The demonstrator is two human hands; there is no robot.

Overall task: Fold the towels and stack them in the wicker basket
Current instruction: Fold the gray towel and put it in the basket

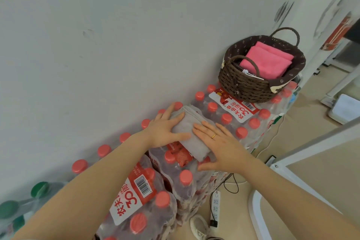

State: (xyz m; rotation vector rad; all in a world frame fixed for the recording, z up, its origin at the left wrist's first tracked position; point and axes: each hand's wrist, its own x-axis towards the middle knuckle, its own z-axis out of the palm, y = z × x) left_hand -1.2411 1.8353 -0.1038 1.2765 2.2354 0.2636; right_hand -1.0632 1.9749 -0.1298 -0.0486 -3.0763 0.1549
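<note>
**Grey towel: folded item, awaiting transfer to basket**

Grey towel (190, 135), one, lay as a narrow folded bundle across the red caps of shrink-wrapped water bottle packs (229, 115) stacked along the white wall (116, 35). Left hand (165, 129) rested on its near-wall side, fingers straight and spread, flattening the cloth. Right hand (220, 144), ring on one finger, lay open along the opposite side, fingers straight, thumb below the bundle's edge; neither hand had closed around the fabric.

Handling, judged: soft, light, limp cloth with a stitched hem; no stiffness of its own, so the fold would likely spring or slump if lifted by one corner. The capped bottles beneath made an uneven bed. Best hold probably palms clamped on both long sides, or one hand slid beneath the middle and the other on top. Not fragile; low slip risk.

Destination: wicker basket (247, 85), dark brown with fabric liner and two loop handles, stood further along the packs, well apart from the towel. A folded pink towel (268, 60) already lay inside, leaving its upper face as the landing spot.
</note>
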